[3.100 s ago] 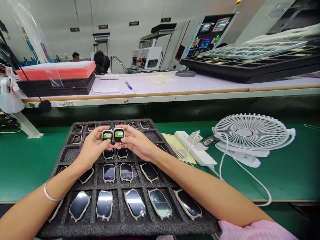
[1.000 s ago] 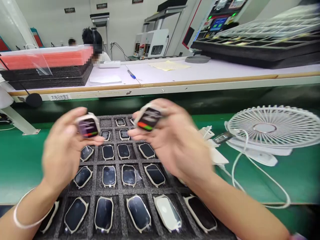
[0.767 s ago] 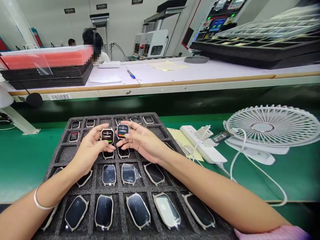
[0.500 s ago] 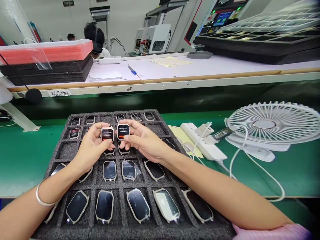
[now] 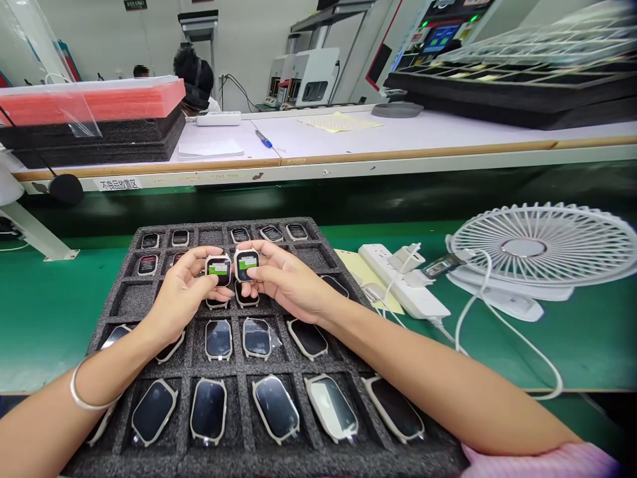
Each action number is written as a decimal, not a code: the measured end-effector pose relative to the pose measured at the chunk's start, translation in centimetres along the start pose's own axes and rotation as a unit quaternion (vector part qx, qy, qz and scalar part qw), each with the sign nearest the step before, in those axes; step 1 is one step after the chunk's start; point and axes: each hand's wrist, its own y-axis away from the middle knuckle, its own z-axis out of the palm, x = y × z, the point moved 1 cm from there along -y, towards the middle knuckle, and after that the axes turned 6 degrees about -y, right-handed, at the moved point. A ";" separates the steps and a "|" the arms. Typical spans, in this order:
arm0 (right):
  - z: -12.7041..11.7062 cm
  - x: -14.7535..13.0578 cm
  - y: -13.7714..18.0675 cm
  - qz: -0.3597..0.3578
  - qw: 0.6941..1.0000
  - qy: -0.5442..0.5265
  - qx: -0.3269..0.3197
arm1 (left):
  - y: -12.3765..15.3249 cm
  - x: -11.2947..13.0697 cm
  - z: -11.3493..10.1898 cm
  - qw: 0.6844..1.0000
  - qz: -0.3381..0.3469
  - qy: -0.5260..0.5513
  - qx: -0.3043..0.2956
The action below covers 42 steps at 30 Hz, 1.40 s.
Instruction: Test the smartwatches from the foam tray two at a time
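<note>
Above a dark foam tray (image 5: pixel 279 458), my left hand (image 5: pixel 182 292) is closed on a smartwatch body (image 5: pixel 218 268) without a strap, its thumb at the lower edge of the screen. Beside it, my right hand (image 5: pixel 286 282) grips a second smartwatch (image 5: pixel 247 263), thumb on the screen's lower right. Both screens face me and show a green block on black. Several more strapless watches lie in the tray's compartments, such as a dark-screened watch (image 5: pixel 208 410) in the front row. My hands hide some middle compartments.
Right of the tray, a power strip (image 5: pixel 398 279) with plugs lies near a white fan (image 5: pixel 522 245) and its looping cable. A raised shelf (image 5: pixel 318 149) runs behind, bearing foam stacks (image 5: pixel 139 99) and a blue pen (image 5: pixel 263 139). Another person sits beyond.
Both watch screens have changed from text with an orange-red bar to a green block. My left hand and its watch have shifted slightly right. The person behind has moved their head a little.
</note>
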 end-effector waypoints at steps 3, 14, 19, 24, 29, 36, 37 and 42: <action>0.0 0.0 0.0 0.001 1.000 0.002 0.002 | 0.0 0.0 0.0 1.000 -0.002 0.000 0.003; -0.2 0.0 -0.1 0.002 1.000 -0.001 0.005 | 0.0 0.1 0.0 1.000 -0.014 0.022 0.005; 0.0 0.2 -0.2 0.002 1.000 0.010 0.021 | 0.0 0.1 0.1 1.000 -0.012 0.026 -0.006; -0.2 0.4 -0.3 0.005 1.000 0.015 0.021 | 0.0 -0.1 0.1 0.999 -0.010 0.028 -0.013; -0.2 0.3 -0.2 0.000 1.000 0.022 0.022 | 0.1 -0.1 0.1 0.999 -0.009 0.033 -0.012; 0.2 -0.1 -0.1 0.006 1.000 0.022 0.009 | 0.0 0.0 0.0 1.000 -0.009 0.029 -0.003; 0.2 -0.1 -0.1 0.005 1.000 0.021 0.008 | 0.0 0.0 0.0 1.000 -0.008 0.027 -0.002; 0.0 0.0 -0.2 0.005 1.000 0.013 0.003 | 0.0 0.0 0.1 1.000 -0.005 0.014 0.005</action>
